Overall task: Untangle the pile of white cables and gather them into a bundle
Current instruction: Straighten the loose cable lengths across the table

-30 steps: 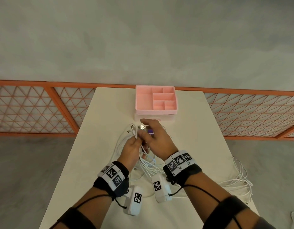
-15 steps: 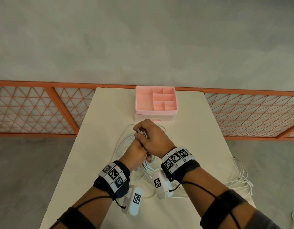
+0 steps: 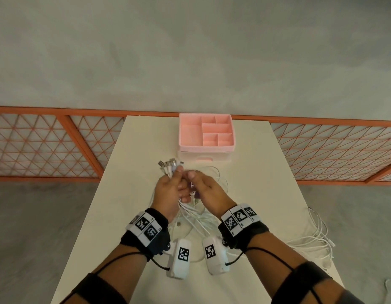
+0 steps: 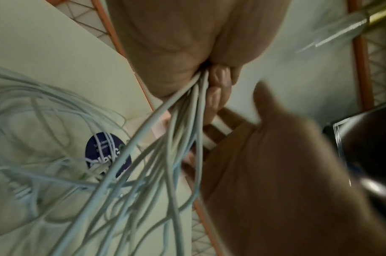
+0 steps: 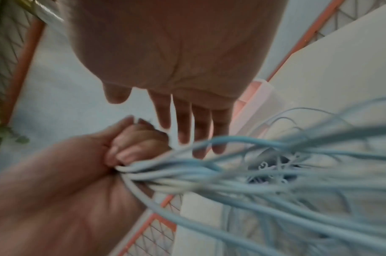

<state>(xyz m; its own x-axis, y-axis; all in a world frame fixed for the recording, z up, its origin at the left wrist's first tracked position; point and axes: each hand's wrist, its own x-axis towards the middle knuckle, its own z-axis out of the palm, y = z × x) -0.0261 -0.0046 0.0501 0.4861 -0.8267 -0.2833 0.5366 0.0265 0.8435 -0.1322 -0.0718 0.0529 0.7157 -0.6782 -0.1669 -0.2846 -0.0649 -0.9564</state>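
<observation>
Several white cables [image 3: 196, 218] hang as a bunch from my left hand [image 3: 173, 185], which grips them just below their plugs [image 3: 170, 166]; the plugs fan out above the fist. The left wrist view shows my left hand's fingers [image 4: 217, 83] curled round the strands [image 4: 183, 121]. My right hand [image 3: 202, 187] hovers right beside the fist, and in the right wrist view its fingers [image 5: 187, 128] are straight and hold nothing. Below the hands the strands trail loose onto the table, tangled over a round purple label [image 4: 107, 154].
A pink compartment organizer [image 3: 206, 132] stands at the far end of the cream table [image 3: 135, 150]. A second heap of white cables [image 3: 317, 238] lies at the table's right edge. An orange lattice fence [image 3: 47, 145] runs behind.
My right hand, which lay over the plug ends, has come off them to the right and opened. My left hand has lifted the bunch, so the plugs show above the fist.
</observation>
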